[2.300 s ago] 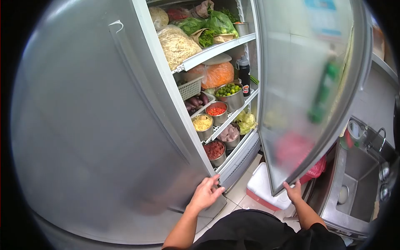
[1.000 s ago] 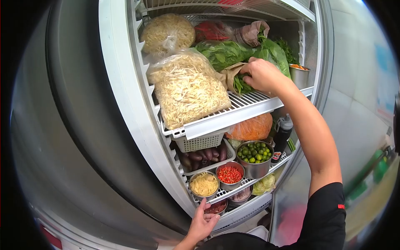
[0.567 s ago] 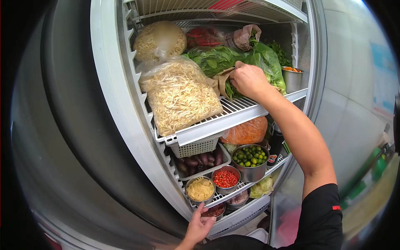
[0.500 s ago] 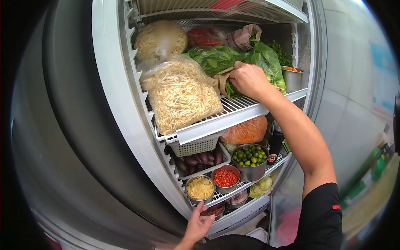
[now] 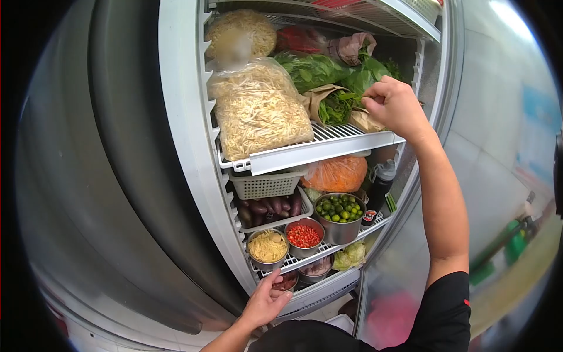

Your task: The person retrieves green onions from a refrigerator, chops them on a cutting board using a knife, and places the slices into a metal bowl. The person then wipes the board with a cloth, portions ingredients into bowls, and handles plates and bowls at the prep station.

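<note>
My right hand (image 5: 397, 108) is at the right end of the upper shelf, its fingers curled together; whatever they may grip is hidden. Just left of it, leafy greens (image 5: 337, 107) lie in open brown paper (image 5: 318, 101). A second piece of brown paper (image 5: 366, 120) shows below the fingertips. Low down, my left hand (image 5: 267, 300) is open with fingers apart, close to the small metal pot of pale yellow shreds (image 5: 268, 246) and the pot of meat (image 5: 285, 283), apparently holding nothing.
A bag of bean sprouts (image 5: 261, 114) fills the upper shelf's left. Below are a bag of orange shreds (image 5: 335, 173), eggplants (image 5: 270, 206), chopped red chilies (image 5: 304, 236), small limes (image 5: 339, 208) and a dark bottle (image 5: 381, 186). The fridge door (image 5: 422, 234) stands open at right.
My right hand has moved right, off the brown paper, and more of the greens inside now shows. The view has shifted. My left hand stays low, still open.
</note>
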Demonstrator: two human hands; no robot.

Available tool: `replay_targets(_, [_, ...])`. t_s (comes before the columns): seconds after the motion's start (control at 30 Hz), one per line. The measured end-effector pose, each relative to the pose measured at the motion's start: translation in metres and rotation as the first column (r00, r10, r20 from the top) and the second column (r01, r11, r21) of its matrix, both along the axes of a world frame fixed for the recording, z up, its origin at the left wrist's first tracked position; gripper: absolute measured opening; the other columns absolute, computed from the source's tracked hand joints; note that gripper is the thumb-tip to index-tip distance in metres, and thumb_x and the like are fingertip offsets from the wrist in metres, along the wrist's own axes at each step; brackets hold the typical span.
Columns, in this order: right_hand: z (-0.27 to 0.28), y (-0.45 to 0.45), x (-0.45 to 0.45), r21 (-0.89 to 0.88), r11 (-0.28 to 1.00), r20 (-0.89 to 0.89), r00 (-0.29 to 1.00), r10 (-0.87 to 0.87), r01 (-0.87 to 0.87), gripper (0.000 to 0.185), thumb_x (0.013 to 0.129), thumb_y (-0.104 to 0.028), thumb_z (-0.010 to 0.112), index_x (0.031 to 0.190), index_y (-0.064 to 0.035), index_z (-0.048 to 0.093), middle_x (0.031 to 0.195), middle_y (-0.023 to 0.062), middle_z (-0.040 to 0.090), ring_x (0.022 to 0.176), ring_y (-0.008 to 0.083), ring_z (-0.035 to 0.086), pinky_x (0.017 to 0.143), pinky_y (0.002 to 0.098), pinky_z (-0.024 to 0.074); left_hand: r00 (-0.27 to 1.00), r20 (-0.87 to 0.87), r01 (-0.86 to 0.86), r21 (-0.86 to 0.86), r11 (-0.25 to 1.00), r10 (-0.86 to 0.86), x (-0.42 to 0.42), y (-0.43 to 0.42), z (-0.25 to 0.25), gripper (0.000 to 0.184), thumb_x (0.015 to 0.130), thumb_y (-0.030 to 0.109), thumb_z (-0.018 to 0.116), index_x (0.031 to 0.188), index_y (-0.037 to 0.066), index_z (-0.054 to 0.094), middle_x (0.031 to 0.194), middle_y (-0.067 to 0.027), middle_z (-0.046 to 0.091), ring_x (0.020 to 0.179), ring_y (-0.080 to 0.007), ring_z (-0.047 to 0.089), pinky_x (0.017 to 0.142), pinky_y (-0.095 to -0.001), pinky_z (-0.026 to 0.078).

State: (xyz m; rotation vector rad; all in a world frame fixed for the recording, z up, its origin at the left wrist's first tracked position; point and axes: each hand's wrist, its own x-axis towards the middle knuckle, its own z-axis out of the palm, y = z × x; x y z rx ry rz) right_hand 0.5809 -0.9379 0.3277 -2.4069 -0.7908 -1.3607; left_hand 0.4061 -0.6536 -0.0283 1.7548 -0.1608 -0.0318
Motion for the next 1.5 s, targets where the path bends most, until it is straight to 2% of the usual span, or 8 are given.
replay_targets(0.37, [-0.104, -0.038, -0.074, 0.637, 0.699, -0.268, 0.757, 0.596, -0.324, 0.025, 0.090, 0.000, 0.067, 0.113, -0.0012, 0.058, 0.093, -0.0008, 0.062, 0.081, 0.0071, 0.058, 0.070, 0.0235, 0.0491, 0.997, -0.074, -0.001, 0.046, 0.999, 0.004, -0.004, 0.001, -0.002, 0.077, 0.090, 0.015, 0.073, 0.153, 0.000, 0.031, 0.135, -0.0183, 0.054, 0.087, -0.0121, 0.063, 0.077, -0.0277, 0.055])
replay_targets(0.47, [-0.143, -0.051, -0.087, 0.444, 0.885, -0.404, 0.850, 0.337, -0.140, 0.009, 0.083, -0.004, 0.064, 0.093, -0.0029, 0.066, 0.089, 0.0079, 0.066, 0.083, 0.0165, 0.065, 0.073, 0.0287, 0.0522, 0.996, -0.085, 0.000, 0.027, 1.000, 0.002, -0.002, 0.001, -0.004, 0.077, 0.091, 0.014, 0.073, 0.153, -0.001, 0.030, 0.135, -0.0165, 0.054, 0.083, -0.0099, 0.061, 0.074, -0.0260, 0.053])
replay_targets(0.53, [-0.162, -0.058, -0.096, 0.006, 0.996, -0.609, 0.790, -0.065, 0.087, 0.022, 0.083, -0.018, 0.074, 0.101, -0.0058, 0.072, 0.093, 0.0135, 0.068, 0.090, 0.0321, 0.066, 0.081, 0.0386, 0.0543, 0.996, -0.093, 0.004, -0.001, 1.000, -0.004, -0.001, 0.002, -0.012, 0.078, 0.090, 0.018, 0.074, 0.153, -0.001, 0.032, 0.135, -0.0200, 0.053, 0.089, -0.0152, 0.066, 0.079, -0.0291, 0.056])
replay_targets(0.6, [-0.173, -0.055, -0.094, -0.043, 0.944, -0.443, 0.841, -0.311, 0.327, 0.028, 0.082, -0.022, 0.078, 0.105, -0.0068, 0.073, 0.097, 0.0127, 0.067, 0.091, 0.0326, 0.066, 0.081, 0.0389, 0.0538, 0.995, -0.100, 0.018, 0.013, 1.000, -0.016, -0.001, 0.002, -0.013, 0.077, 0.091, 0.016, 0.074, 0.153, -0.001, 0.031, 0.136, -0.0190, 0.053, 0.090, -0.0144, 0.066, 0.078, -0.0278, 0.055])
replay_targets(0.7, [-0.126, -0.035, -0.083, 0.148, 0.983, -0.086, 0.991, -0.100, 0.112, 0.025, 0.083, -0.022, 0.077, 0.102, -0.0060, 0.072, 0.100, 0.0126, 0.066, 0.092, 0.0334, 0.066, 0.079, 0.0397, 0.0532, 0.993, -0.113, 0.037, 0.014, 0.999, -0.035, 0.005, 0.000, -0.014, 0.076, 0.092, 0.010, 0.072, 0.153, -0.002, 0.029, 0.138, -0.0171, 0.051, 0.092, -0.0126, 0.065, 0.079, -0.0260, 0.054])
replay_targets(0.83, [-0.043, 0.009, -0.043, -0.072, 0.986, -0.016, 0.989, 0.149, -0.150, 0.015, 0.085, -0.011, 0.072, 0.099, -0.0032, 0.072, 0.093, 0.0144, 0.068, 0.087, 0.0339, 0.067, 0.080, 0.0401, 0.0533, 0.995, -0.099, 0.025, -0.050, 0.998, -0.030, 0.009, -0.001, -0.015, 0.074, 0.093, 0.006, 0.069, 0.153, -0.002, 0.027, 0.138, -0.0175, 0.050, 0.096, -0.0157, 0.067, 0.082, -0.0277, 0.055])
replay_targets(0.97, [-0.002, 0.036, 0.035, -0.332, 0.943, -0.431, 0.895, -0.118, -0.036, 0.021, 0.085, -0.010, 0.064, 0.102, -0.0037, 0.074, 0.099, 0.0207, 0.072, 0.095, 0.0368, 0.068, 0.084, 0.0428, 0.0541, 0.993, -0.115, -0.013, -0.179, 0.984, -0.008, 0.009, 0.001, -0.021, 0.071, 0.094, 0.003, 0.065, 0.154, -0.002, 0.026, 0.137, -0.0174, 0.049, 0.100, -0.0198, 0.068, 0.086, -0.0303, 0.055])
replay_targets(1.5, [-0.006, 0.060, 0.082, -0.434, 0.874, -0.433, 0.800, -0.416, 0.220, 0.034, 0.078, -0.022, 0.071, 0.103, 0.0010, 0.073, 0.106, 0.0239, 0.071, 0.103, 0.0354, 0.068, 0.089, 0.0430, 0.0556, 0.999, -0.032, 0.035, -0.152, 0.988, -0.041, 0.009, 0.002, -0.028, 0.073, 0.093, 0.001, 0.067, 0.153, -0.003, 0.025, 0.137, -0.0181, 0.050, 0.099, -0.0157, 0.066, 0.086, -0.0279, 0.055])
